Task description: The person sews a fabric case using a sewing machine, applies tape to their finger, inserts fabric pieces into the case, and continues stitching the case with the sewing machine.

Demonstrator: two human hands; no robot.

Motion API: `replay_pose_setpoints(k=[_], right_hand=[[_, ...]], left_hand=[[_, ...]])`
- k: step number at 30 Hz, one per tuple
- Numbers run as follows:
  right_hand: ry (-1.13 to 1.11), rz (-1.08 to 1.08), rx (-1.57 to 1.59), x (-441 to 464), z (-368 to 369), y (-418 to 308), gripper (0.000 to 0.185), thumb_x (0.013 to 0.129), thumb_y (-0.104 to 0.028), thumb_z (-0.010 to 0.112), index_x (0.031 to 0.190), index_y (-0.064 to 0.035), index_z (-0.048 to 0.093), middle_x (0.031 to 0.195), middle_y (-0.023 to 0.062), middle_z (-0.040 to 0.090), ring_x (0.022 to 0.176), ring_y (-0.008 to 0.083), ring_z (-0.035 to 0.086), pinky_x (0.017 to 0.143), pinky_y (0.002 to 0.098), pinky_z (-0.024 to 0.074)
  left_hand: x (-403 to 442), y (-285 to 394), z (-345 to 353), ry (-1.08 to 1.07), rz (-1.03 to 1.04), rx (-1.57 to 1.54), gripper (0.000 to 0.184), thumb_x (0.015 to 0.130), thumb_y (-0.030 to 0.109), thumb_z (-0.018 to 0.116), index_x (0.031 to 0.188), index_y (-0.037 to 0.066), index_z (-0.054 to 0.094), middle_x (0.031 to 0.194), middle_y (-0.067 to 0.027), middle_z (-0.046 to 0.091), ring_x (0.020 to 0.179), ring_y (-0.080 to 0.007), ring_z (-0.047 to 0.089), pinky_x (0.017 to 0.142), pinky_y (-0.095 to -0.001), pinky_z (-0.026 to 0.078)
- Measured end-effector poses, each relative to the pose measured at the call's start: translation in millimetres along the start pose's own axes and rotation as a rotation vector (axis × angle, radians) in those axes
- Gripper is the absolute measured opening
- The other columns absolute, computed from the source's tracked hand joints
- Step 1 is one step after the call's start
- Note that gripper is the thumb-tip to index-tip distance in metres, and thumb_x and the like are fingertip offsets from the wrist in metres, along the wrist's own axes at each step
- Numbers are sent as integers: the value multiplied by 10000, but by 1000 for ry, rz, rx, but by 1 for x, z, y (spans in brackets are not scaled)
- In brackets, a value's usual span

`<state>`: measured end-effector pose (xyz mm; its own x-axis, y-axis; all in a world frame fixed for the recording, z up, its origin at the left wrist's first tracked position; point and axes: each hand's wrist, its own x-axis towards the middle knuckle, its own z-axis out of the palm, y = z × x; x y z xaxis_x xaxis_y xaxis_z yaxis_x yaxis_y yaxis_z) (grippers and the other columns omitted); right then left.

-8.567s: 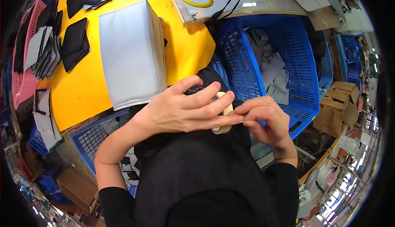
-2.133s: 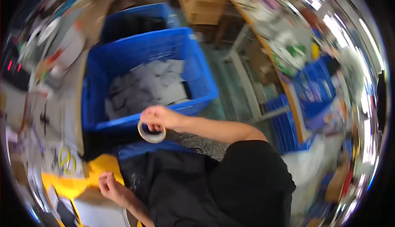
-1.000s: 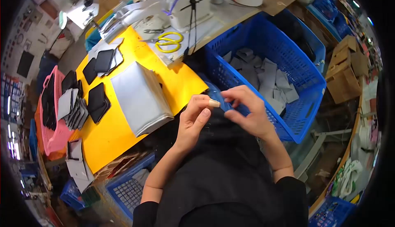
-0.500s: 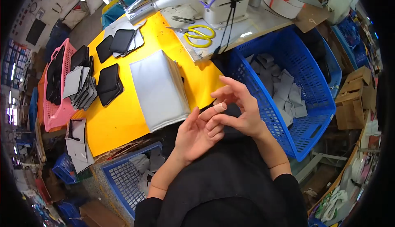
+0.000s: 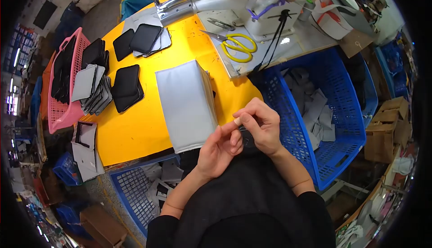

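My right hand [image 5: 264,128] pinches a small beige finger bandage [image 5: 237,121] at the tip of my left index finger, between thumb and fingertips. My left hand [image 5: 216,154] is palm up, its index finger stretched out and the other fingers loosely curled, with nothing seen in it. A tall stack of light grey fabric pieces [image 5: 185,106] stands just beyond my hands on the yellow table top [image 5: 130,135]. Yellow-handled scissors [image 5: 238,47] and small thread snips [image 5: 220,24] lie on the pale sewing machine bed [image 5: 297,45] at the back.
Black square pads [image 5: 127,86] and grey pads [image 5: 92,90] lie at the left beside a pink basket [image 5: 81,52]. A blue crate [image 5: 344,126] with grey scraps stands at the right. Another blue basket [image 5: 130,194] sits below the table. A sewing machine [image 5: 216,0] stands behind.
My right thumb and fingers have closed round the bandaged left fingertip; before, the right hand was more open with its index finger raised. The view has shifted slightly.
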<state>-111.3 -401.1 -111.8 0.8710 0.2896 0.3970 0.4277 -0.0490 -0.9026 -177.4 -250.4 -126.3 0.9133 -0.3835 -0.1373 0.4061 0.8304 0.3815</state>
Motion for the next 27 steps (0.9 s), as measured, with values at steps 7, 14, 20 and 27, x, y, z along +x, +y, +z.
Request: replay_pose_setpoints(k=[7, 14, 20, 27], right_hand=[[-163, 602, 576, 47, 12, -4, 187, 992, -135, 529, 953, 0, 653, 756, 12, 601, 614, 51, 523, 524, 193, 403], [-150, 508, 489, 66, 33, 18, 235, 1017, -200, 534, 905, -21, 635, 708, -14, 576, 582, 23, 484, 510, 178, 392], [-282, 540, 677, 101, 50, 19, 289, 1022, -253, 538, 886, -11, 624, 672, 6, 572, 512, 45, 472, 464, 186, 376], [-410, 668, 754, 141, 49, 35, 284, 1023, -245, 539, 879, -23, 641, 666, 6, 591, 552, 42, 504, 504, 181, 395]], left_hand=[[9, 28, 2, 20, 60, -167, 499, 1054, 386, 333, 1355, 14, 474, 833, -9, 454, 719, -134, 416, 682, -271, 367], [14, 57, 7, 76, 62, -149, 473, 1049, 326, 379, 1392, 8, 450, 827, -13, 449, 716, -131, 422, 681, -259, 373], [18, 90, -2, 109, 116, 105, 429, 1022, 222, 491, 1395, 9, 490, 848, -9, 494, 772, -111, 457, 720, -239, 392], [23, 134, 3, 257, 362, 595, 111, 950, 121, 603, 1022, 37, 609, 836, -21, 540, 764, -112, 505, 712, -244, 420]])
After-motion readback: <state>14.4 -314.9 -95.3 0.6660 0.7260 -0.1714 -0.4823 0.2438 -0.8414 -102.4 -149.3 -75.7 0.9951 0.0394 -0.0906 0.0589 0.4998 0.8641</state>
